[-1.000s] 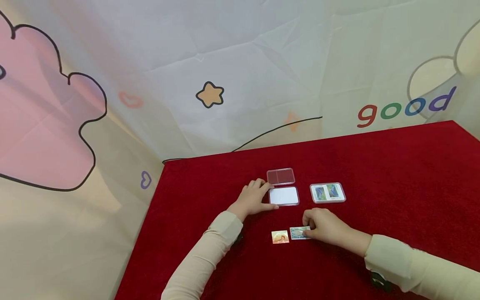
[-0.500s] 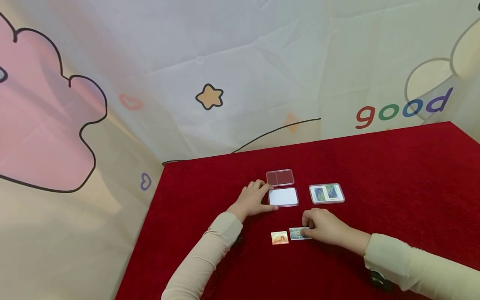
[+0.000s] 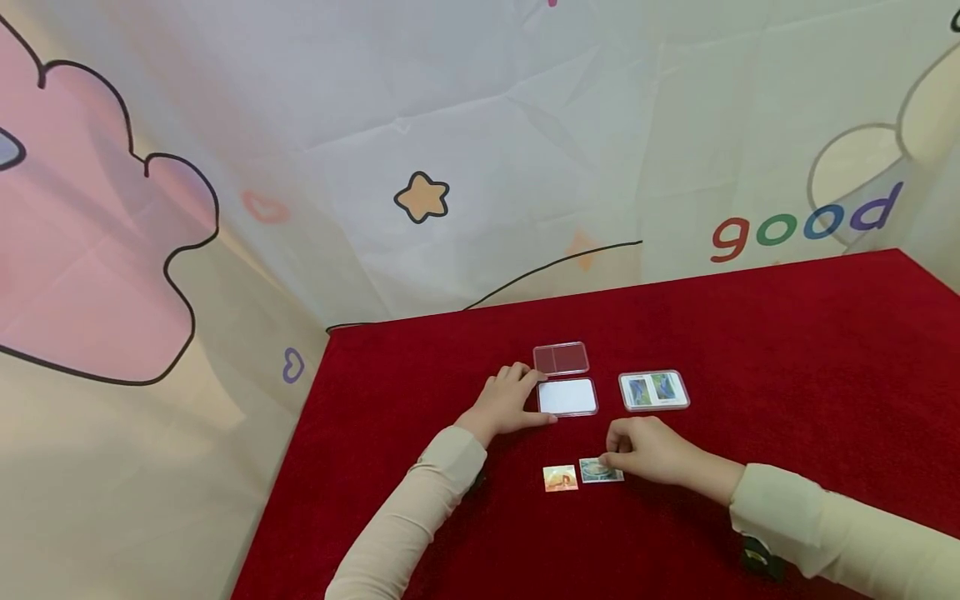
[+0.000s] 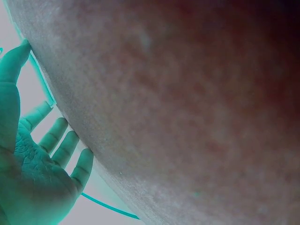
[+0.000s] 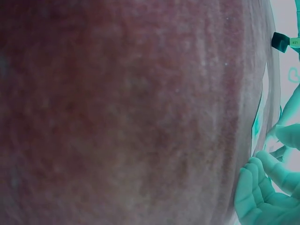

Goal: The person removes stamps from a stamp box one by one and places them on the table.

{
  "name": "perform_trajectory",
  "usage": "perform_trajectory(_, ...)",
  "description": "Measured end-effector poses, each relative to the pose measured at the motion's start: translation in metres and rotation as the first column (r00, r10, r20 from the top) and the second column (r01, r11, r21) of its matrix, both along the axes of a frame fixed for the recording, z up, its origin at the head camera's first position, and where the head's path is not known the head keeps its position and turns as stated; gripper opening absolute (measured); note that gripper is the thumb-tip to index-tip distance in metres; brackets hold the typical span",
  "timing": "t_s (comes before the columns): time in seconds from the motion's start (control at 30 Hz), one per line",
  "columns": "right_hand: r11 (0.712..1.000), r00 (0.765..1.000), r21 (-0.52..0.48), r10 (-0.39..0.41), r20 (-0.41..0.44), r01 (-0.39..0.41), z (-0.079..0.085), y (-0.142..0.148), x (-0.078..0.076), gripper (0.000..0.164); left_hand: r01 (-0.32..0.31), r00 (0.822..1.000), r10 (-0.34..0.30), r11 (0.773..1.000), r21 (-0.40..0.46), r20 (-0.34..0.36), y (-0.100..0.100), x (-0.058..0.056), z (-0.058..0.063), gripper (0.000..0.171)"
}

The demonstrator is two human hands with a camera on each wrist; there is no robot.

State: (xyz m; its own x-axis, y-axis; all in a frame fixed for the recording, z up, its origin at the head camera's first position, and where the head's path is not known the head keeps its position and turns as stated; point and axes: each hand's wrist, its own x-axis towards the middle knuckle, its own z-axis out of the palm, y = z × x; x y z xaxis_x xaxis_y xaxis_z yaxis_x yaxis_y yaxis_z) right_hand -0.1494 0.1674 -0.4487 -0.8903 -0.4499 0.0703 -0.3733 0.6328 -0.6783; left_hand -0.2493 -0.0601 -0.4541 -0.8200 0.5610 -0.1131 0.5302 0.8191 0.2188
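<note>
My left hand (image 3: 504,406) rests beside a clear plastic case half (image 3: 567,397) with a white insert, thumb and fingers spread along its left edge. Just behind it lies the matching clear lid (image 3: 561,358), flat on the cloth. My right hand (image 3: 649,450) hovers low over a blue-green stamp (image 3: 601,472), its thumb tip overlapping the stamp's upper edge. Loosely bent, its fingers leave a gap to the thumb. Left of that stamp is an orange-yellow stamp (image 3: 560,478). In the left wrist view, the left hand (image 4: 42,164) shows straight fingers; the right wrist view shows the right hand (image 5: 269,192) partly.
To the right stands a closed clear case (image 3: 654,390) holding two blue-green stamps on a white card. Everything lies on a red cloth-covered table (image 3: 787,358). A printed fabric backdrop (image 3: 525,167) hangs behind it. Skin or cloth close to the lenses fills most of both wrist views.
The right thumb has lifted and shifted slightly upward, so more of the blue-green stamp shows. The left hand has stayed at the case half; the head view has tilted slightly.
</note>
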Motion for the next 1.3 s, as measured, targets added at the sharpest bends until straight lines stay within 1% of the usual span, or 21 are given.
perform_trajectory(0.23,1.000,1.000,0.009,-0.001,-0.018,0.001,0.001,0.001,-0.004,0.016,0.003,1.000,-0.003,1.000,-0.008,0.001,-0.001,0.000,-0.002,0.069)
perform_trajectory(0.4,1.000,0.999,0.016,-0.013,-0.033,0.013,0.008,0.002,-0.008,0.015,-0.002,1.000,0.002,1.000,-0.009,0.011,-0.004,0.001,-0.001,0.071)
perform_trajectory(0.53,0.999,0.998,0.033,-0.029,-0.050,0.031,0.013,0.004,-0.013,0.014,-0.004,1.000,0.004,1.000,-0.008,0.005,-0.005,0.000,0.001,0.071)
perform_trajectory(0.67,0.997,0.997,0.052,-0.053,-0.055,0.056,0.017,0.005,-0.018,0.018,-0.001,1.000,0.001,1.000,0.003,-0.005,-0.004,-0.001,0.001,0.070)
perform_trajectory(0.83,0.995,0.991,0.060,-0.074,-0.112,0.081,0.019,0.006,-0.024,0.020,-0.005,1.000,0.006,1.000,0.026,-0.006,-0.002,-0.004,0.000,0.071)
perform_trajectory(0.93,0.994,0.987,0.061,-0.079,-0.138,0.088,0.021,0.006,-0.028,0.022,-0.013,1.000,0.013,1.000,0.024,-0.012,-0.002,-0.007,-0.001,0.070)
perform_trajectory(1.13,0.993,0.985,0.058,-0.095,-0.145,0.104,0.025,0.006,-0.035,0.029,-0.040,0.998,0.042,0.998,0.039,-0.039,-0.004,-0.012,0.000,0.070)
perform_trajectory(1.3,0.991,0.978,0.057,-0.105,-0.179,0.117,0.027,0.007,-0.040,0.033,-0.043,0.999,0.044,0.998,0.037,-0.026,-0.005,-0.013,0.003,0.069)
